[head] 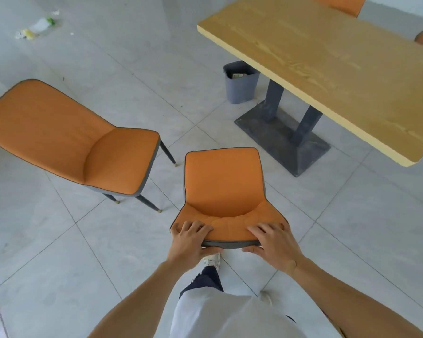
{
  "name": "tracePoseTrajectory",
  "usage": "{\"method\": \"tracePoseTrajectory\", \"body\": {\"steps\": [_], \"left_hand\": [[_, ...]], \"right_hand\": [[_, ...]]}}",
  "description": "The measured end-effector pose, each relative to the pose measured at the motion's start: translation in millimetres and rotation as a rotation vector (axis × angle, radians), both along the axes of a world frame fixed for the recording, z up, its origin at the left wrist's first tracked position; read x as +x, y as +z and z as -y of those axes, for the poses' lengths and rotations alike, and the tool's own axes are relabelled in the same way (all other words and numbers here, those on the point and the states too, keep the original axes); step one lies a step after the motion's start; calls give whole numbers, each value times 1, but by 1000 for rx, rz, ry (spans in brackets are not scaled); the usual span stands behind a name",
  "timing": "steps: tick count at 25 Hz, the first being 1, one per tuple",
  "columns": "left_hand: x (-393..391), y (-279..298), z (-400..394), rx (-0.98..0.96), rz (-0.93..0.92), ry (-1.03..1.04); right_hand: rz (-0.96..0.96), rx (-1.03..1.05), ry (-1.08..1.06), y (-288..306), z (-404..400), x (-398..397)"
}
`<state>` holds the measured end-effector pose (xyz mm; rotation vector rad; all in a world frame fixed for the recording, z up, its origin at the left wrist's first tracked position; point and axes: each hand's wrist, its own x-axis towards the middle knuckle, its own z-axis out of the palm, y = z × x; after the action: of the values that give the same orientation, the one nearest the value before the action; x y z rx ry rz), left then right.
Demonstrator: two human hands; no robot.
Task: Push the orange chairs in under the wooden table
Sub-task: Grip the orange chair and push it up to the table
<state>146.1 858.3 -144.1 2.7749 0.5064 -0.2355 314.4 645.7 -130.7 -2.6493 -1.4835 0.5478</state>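
You are looking down at your own two bare arms reaching forward over a pale tiled floor (59,252). Your left hand (189,242) and right hand (272,243) are both gripping the top edge of the backrest of the near orange chair (224,189), fingers curling over the front and thumbs pressing the grey back edge. This chair is standing directly ahead of you, its seat pointing away toward the table but still well apart from it. To the left, a second orange chair (66,140) is standing free on the floor, turned to face right. Farther off on the right, the wooden table (327,69) is resting on a dark grey pedestal base (282,135). A grey bin (241,82) is sitting just beside the table's left edge. Two more orange chair backs are peeking out behind the table's far side. Litter is lying at the far left.
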Motion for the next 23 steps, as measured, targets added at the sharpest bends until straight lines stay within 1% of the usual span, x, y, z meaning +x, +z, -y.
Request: {"method": "tracePoseTrajectory", "body": {"steps": [3,9,16,23], "left_hand": [[28,1,-43,-2,-69,-125],[81,2,-98,5,-114,-323],[135,5,-132,-9,-85,-493],[174,2,-151,-32,-29,-603]], "right_hand": [[6,-57,-110,-2,-24,0],[-1,-62,-309,-2,-55,2],[-20,-44,-477,6,-77,8],[-23,-35,-545,9,-89,24]]}}
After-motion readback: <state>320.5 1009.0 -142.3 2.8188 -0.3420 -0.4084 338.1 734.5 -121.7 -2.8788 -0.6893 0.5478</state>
